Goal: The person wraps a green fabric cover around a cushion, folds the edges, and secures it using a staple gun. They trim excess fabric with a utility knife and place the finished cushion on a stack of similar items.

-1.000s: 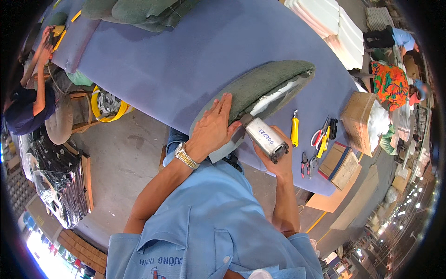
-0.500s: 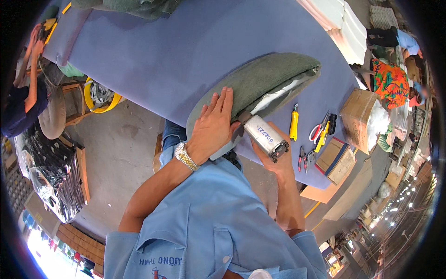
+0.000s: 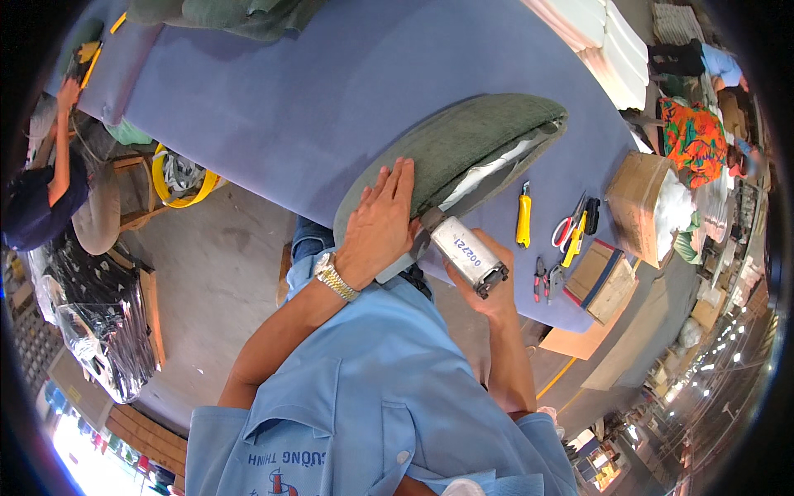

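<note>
A grey-green fabric-covered cushion (image 3: 451, 142) with a curved outline lies at the near edge of the blue table, its cover parted along the right side and white material (image 3: 488, 175) showing inside. My left hand (image 3: 379, 215) rests flat on the cushion's near end, fingers stretched out and close together. In my right hand (image 3: 495, 277) is a silver staple gun (image 3: 463, 248), gripped from the right and below. Its dark nose points at the cushion's open edge, close by my left fingertips. Whether the nose touches the fabric I cannot tell.
Right of the cushion on the blue table (image 3: 273, 99) lie a yellow cutter (image 3: 523, 217), scissors (image 3: 565, 231), pliers (image 3: 542, 281) and a wooden box (image 3: 597, 285). A cardboard box (image 3: 641, 207) holds white stuffing. More green fabric (image 3: 240, 15) lies far left. Another person (image 3: 45, 186) works at left.
The staple gun and my right hand have shifted slightly toward me, its nose drawing back a little from the cushion's opening. My left hand stays pressed on the cushion.
</note>
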Demonstrator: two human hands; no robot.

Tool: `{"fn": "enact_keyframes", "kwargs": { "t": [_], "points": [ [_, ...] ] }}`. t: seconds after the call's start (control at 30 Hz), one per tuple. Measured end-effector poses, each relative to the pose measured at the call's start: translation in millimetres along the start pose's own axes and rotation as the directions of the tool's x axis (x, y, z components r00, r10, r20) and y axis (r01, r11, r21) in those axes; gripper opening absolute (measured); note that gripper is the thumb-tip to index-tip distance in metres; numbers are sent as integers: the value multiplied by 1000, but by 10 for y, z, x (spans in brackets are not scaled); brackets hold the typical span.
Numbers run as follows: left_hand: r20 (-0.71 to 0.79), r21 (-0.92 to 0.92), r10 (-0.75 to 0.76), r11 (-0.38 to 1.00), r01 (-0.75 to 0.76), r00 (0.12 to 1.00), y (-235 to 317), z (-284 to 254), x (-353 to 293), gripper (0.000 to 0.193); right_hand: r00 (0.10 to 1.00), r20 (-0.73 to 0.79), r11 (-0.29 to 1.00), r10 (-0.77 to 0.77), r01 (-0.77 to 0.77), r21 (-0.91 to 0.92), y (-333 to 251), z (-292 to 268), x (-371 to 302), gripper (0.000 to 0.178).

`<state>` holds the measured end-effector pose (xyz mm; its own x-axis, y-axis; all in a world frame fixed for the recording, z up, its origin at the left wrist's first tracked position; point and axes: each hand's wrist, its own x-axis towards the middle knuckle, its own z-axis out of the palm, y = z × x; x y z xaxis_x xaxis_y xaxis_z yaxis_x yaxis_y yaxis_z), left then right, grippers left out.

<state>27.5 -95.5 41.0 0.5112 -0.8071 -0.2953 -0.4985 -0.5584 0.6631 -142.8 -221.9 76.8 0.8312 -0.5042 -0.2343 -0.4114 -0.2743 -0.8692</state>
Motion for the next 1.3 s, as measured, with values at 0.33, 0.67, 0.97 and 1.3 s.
{"fn": "enact_keyframes", "kwargs": {
  "t": [0.33, 0.67, 0.97, 1.3],
  "points": [
    [-25, -23, -6, 1000, 6, 1000, -19, -18, 10, 89, 998, 52, 999, 22, -20, -38, -77, 86, 81, 42],
    [202, -493, 300, 854, -168, 932, -678, -57, 124, 114, 998, -59, 1000, -2, 4, 27, 30, 194, -24, 36],
    [104, -39, 51, 998, -47, 993, -220, -71, -110, 92, 990, -127, 997, -66, 71, 30, 98, 277, -101, 24],
    [133, 7, -1, 1000, 0, 991, -167, -167, -135, 96, 999, -15, 997, -44, 44, 57, 46, 193, -104, 27]
  ]
}}
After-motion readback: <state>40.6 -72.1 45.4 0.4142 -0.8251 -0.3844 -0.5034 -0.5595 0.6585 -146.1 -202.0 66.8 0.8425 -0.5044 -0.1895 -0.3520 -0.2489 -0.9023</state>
